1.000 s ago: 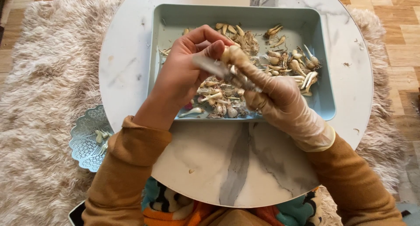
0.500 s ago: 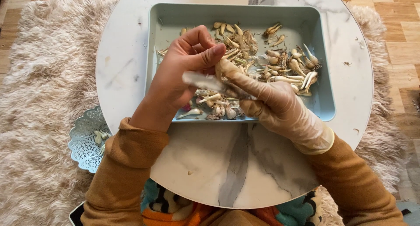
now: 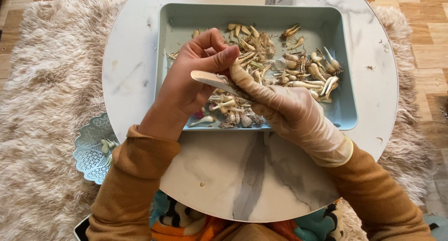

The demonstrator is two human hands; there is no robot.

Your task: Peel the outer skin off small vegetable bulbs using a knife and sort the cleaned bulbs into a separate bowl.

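While the hands sat lower over the tray [image 3: 347, 101] a second ago, they're now a bit farther up. Gloved right hand [image 3: 289, 113] has its grip clamped on the knife [image 3: 212, 80], blade pointing left; bare left hand [image 3: 196, 78] pinches a small bulb [image 3: 223, 77] at the blade, thumb on top, above the bulb pile [image 3: 298, 71].

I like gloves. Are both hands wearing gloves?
No, only the right hand wears a thin clear glove; the left hand is bare.

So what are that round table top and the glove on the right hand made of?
The table top looks like polished marble or a marble-look laminate: white with grey veins and a soft sheen. The glove on the right hand seems thin, clear disposable plastic or vinyl: see-through, wrinkled, slightly glossy.
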